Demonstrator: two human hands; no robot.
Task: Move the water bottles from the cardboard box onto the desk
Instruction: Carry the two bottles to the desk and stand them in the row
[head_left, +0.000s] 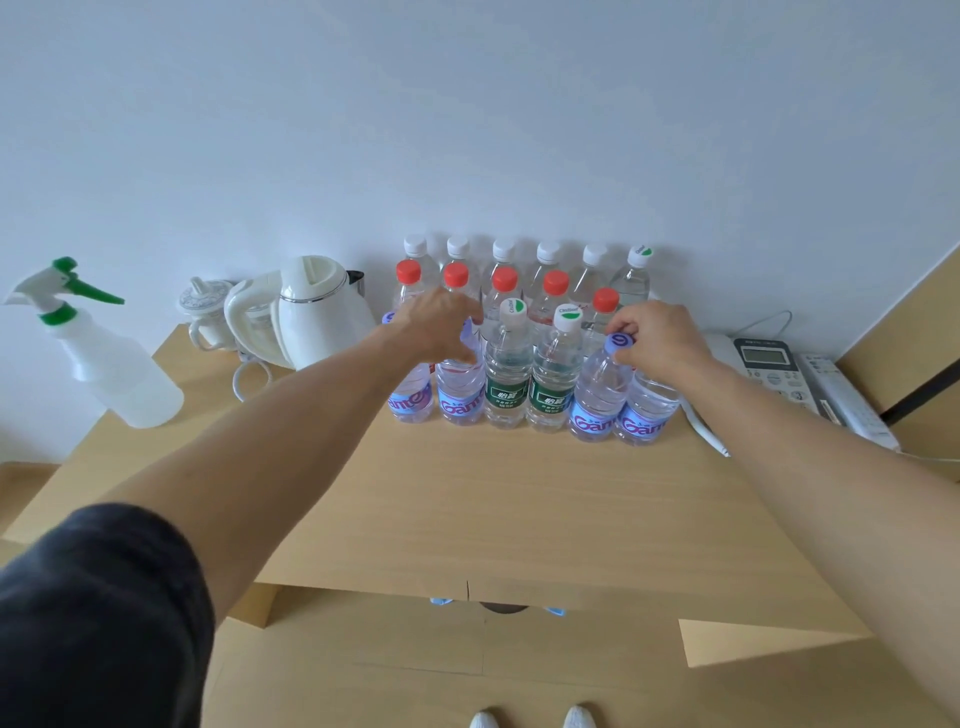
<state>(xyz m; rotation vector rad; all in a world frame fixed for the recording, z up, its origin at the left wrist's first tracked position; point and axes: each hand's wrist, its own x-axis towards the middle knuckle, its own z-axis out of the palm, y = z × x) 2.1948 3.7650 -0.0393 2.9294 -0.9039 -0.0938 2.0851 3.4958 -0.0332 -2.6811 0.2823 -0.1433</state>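
Both hands at front bottle row on counter (519, 499). Left hand (441, 325) grips a blue-label bottle (460, 384); right hand (657, 340) pinches purple cap (621, 341) of another. Box (415, 654) below.

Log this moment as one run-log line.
left hand: grips blue-label bottle | right hand: pinches purple cap | bottles: three rows on desk | box flap: open
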